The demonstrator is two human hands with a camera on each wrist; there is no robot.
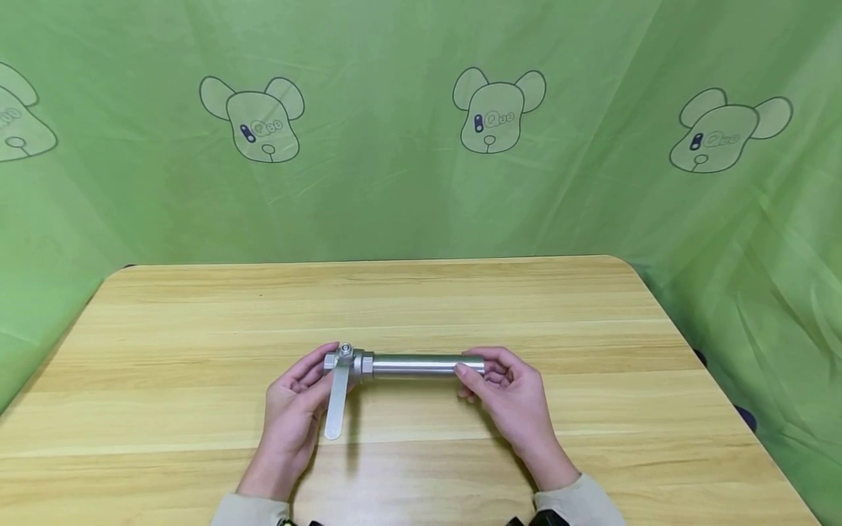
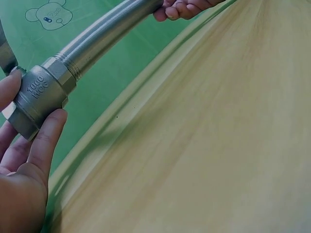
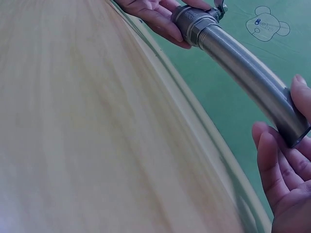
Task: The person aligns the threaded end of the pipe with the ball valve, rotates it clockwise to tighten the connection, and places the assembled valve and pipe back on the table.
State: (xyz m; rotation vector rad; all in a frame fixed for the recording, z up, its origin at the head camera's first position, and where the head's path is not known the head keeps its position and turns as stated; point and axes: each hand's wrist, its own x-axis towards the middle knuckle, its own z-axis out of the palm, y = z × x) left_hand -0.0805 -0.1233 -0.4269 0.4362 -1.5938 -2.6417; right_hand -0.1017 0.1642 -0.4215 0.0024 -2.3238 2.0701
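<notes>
A metal ball valve [image 1: 358, 365] with a flat lever handle [image 1: 337, 405] is joined to a straight steel pipe [image 1: 414, 365], held level above the table. My left hand [image 1: 292, 413] grips the valve body, thumb on the near side and fingers around the far side. In the left wrist view, raised lettering "1000 WOG" shows on the valve body [image 2: 41, 92], and threads show where the pipe [image 2: 102, 36] enters it. At the pipe's free right end, my right hand [image 1: 513, 398] pinches it between thumb and fingers. The lever points toward me.
The wooden table [image 1: 197, 321] spreads out under both hands. Behind it and along the sides hangs a green curtain [image 1: 381, 204] printed with bear heads. Dark straps or devices show at the bottom edge near both sleeves [image 1: 579, 504].
</notes>
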